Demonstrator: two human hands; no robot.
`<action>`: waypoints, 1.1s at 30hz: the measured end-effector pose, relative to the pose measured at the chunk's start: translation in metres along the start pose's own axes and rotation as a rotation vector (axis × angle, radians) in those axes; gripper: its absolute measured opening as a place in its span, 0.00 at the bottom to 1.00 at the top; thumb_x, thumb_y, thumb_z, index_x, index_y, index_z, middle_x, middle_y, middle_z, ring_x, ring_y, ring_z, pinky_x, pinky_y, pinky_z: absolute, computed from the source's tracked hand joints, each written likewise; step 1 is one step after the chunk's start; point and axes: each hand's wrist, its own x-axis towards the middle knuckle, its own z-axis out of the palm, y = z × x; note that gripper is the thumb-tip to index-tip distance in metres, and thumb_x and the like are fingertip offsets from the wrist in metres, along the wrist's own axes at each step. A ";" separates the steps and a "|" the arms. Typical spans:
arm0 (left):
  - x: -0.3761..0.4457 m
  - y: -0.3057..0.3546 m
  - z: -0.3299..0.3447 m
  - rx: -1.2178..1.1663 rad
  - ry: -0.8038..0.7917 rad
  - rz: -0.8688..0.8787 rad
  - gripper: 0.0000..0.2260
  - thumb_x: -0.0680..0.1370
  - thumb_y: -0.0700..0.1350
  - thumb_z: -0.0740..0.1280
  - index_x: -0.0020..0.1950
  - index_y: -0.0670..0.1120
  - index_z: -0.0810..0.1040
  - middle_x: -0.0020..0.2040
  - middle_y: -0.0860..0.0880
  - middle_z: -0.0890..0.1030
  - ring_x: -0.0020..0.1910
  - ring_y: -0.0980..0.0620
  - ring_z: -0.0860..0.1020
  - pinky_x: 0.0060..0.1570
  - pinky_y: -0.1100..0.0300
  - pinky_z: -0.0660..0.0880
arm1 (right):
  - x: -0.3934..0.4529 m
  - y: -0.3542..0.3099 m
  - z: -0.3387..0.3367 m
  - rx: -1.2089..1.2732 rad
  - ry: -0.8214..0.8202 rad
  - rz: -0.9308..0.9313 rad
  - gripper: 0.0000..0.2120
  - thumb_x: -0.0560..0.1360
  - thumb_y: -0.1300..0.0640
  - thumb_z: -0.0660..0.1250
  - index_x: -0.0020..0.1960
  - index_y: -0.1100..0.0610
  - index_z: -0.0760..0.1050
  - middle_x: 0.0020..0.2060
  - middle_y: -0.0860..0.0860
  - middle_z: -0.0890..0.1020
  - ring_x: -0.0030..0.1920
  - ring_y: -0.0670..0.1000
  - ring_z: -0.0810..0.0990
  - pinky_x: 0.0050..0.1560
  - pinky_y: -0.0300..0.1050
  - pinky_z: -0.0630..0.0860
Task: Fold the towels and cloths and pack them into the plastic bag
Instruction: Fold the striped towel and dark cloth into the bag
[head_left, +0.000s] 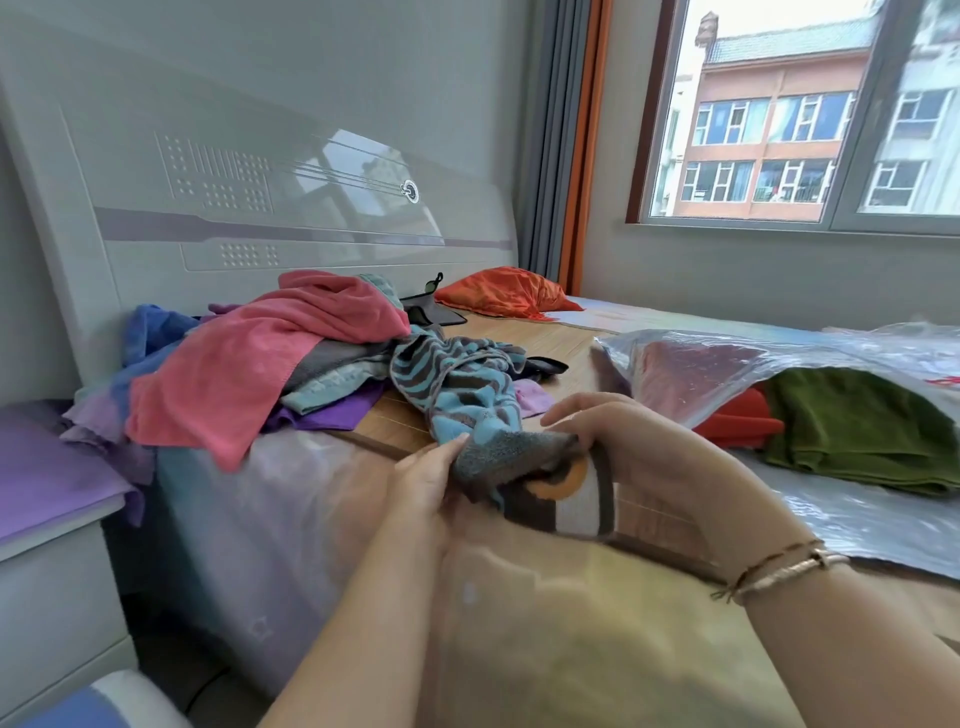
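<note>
A blue-and-grey striped towel (457, 384) trails from the cloth pile toward me across the bed. My left hand (423, 483) and my right hand (639, 457) both grip its near end at the bed's edge. The pile holds a pink towel (249, 374), a teal cloth (332, 384), purple cloths (322, 415) and a blue cloth (150, 327). To the right lies the clear plastic bag (701, 374), its mouth facing me, with a folded green towel (857, 431) and a red cloth (737, 423) inside.
A white headboard (260, 182) stands behind the pile. An orange pillow (509, 293) and a dark object (431, 312) lie at the far side of the bed. A nightstand with a purple cover (47, 478) is at the left. A window (779, 114) is at the right.
</note>
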 end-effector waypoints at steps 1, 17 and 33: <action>0.002 0.001 -0.001 0.032 0.043 0.089 0.03 0.73 0.37 0.72 0.45 0.39 0.80 0.34 0.43 0.82 0.32 0.49 0.81 0.32 0.61 0.78 | 0.001 -0.001 0.001 0.000 -0.024 -0.022 0.10 0.74 0.70 0.59 0.51 0.61 0.74 0.43 0.56 0.84 0.43 0.54 0.83 0.45 0.48 0.79; -0.033 0.001 0.019 0.732 -0.340 0.499 0.16 0.73 0.31 0.60 0.45 0.47 0.83 0.47 0.50 0.84 0.48 0.57 0.81 0.54 0.63 0.77 | 0.018 0.018 0.008 -0.142 0.238 0.088 0.04 0.79 0.60 0.64 0.50 0.61 0.71 0.42 0.56 0.80 0.38 0.53 0.81 0.46 0.53 0.80; -0.003 -0.002 -0.012 0.955 -0.082 0.196 0.06 0.73 0.43 0.71 0.45 0.49 0.74 0.49 0.48 0.81 0.50 0.48 0.79 0.53 0.55 0.76 | 0.011 0.038 -0.022 -0.017 0.066 0.110 0.13 0.66 0.64 0.61 0.50 0.63 0.74 0.42 0.56 0.77 0.36 0.52 0.77 0.33 0.42 0.73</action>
